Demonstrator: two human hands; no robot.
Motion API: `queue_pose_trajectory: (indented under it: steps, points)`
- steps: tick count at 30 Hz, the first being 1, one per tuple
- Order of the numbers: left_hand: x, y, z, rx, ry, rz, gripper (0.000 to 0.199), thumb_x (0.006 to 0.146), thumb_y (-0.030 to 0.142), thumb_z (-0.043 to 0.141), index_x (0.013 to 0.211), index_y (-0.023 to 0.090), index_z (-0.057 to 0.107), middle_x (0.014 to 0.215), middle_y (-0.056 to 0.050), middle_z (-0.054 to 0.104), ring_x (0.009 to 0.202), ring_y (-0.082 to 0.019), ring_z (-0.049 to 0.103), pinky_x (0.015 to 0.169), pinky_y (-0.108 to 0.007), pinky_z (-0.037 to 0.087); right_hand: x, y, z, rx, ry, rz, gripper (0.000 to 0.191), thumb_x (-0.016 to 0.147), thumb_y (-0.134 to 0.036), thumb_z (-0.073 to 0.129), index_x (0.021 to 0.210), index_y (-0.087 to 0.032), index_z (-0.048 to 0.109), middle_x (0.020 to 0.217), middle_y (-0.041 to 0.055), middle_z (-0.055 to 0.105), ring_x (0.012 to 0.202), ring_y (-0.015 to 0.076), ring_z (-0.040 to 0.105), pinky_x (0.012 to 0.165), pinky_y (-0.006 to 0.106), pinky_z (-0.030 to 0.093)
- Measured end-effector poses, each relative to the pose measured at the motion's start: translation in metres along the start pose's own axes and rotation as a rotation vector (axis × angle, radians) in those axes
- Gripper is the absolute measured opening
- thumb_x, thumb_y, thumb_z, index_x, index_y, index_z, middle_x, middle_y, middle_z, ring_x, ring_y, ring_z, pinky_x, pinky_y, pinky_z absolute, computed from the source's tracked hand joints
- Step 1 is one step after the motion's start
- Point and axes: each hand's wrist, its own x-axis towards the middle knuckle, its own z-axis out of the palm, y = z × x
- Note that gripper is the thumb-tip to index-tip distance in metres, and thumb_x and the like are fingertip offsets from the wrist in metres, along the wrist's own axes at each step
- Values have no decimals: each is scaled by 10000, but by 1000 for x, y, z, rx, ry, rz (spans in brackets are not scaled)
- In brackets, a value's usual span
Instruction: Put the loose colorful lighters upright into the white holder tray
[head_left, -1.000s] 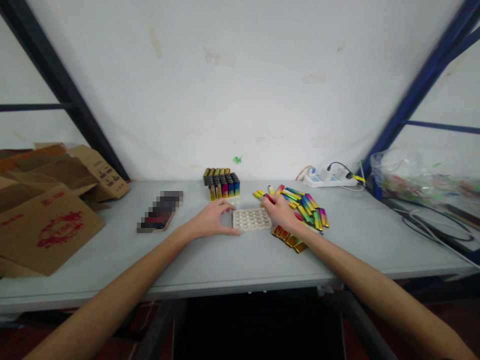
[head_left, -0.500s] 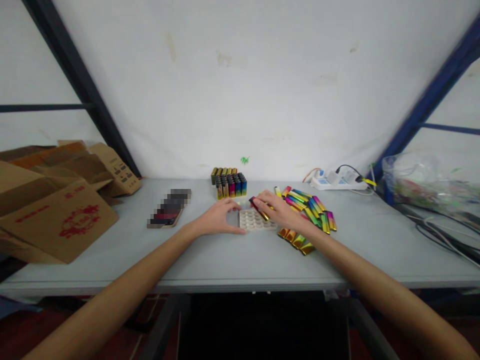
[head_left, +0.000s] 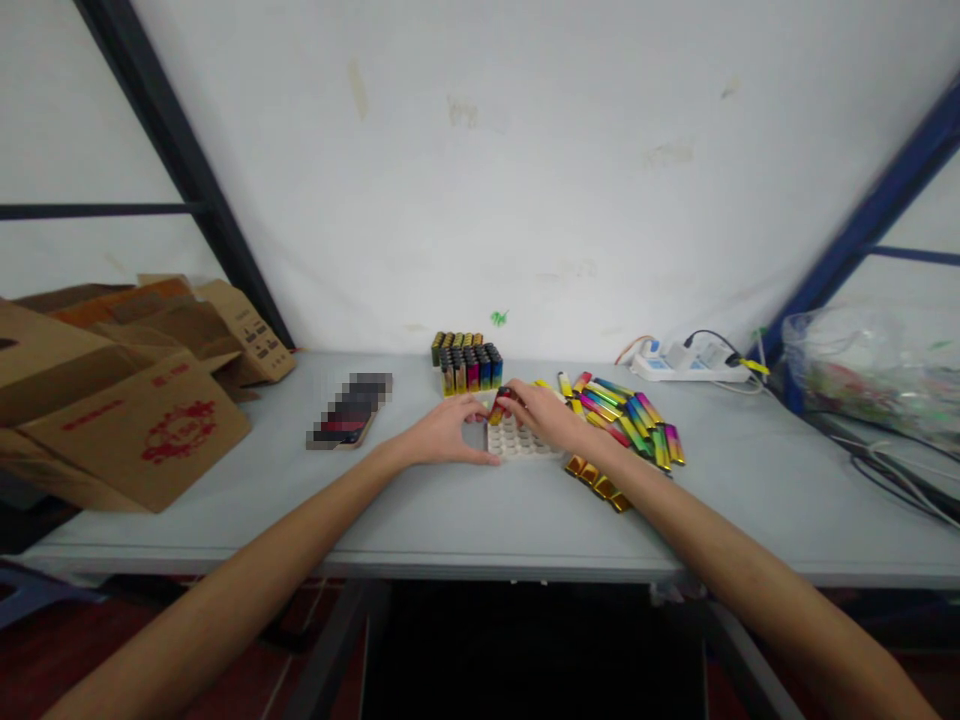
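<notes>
One glossy red-gold tube (head_left: 497, 411) needing straight aligning over white holed tray (head_left: 513, 444); right hand (head_left: 546, 413) grasping it, left hand (head_left: 448, 432) curving unclenched.

**Right hand (head_left: 547, 415) screens part of tray (head_left: 510, 442)**

It also covers part of a red metallic cylinder (head_left: 498, 408). Pixelation masks a phone (head_left: 351, 410) toward the left edge of the desk (head_left: 450, 510), where a cardboard box (head_left: 165, 430) runs off frame; beside the right edge, a plastic bag (head_left: 862, 360) appears blurred, cropped.
</notes>
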Motion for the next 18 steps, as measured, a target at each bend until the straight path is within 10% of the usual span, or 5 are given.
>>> queue_pose_trajectory:
  steps: [18]
  points:
    - [0, 2, -2, 37, -12, -5, 663, 683, 649, 818, 1142, 191, 678, 1147, -106, 684, 1084, -305, 628, 1007, -441, 491, 6, -2, 16, 38, 22, -19, 247, 1039, -355, 547, 926, -159, 646, 864, 69, 682, 764, 182, 577, 732, 285, 403]
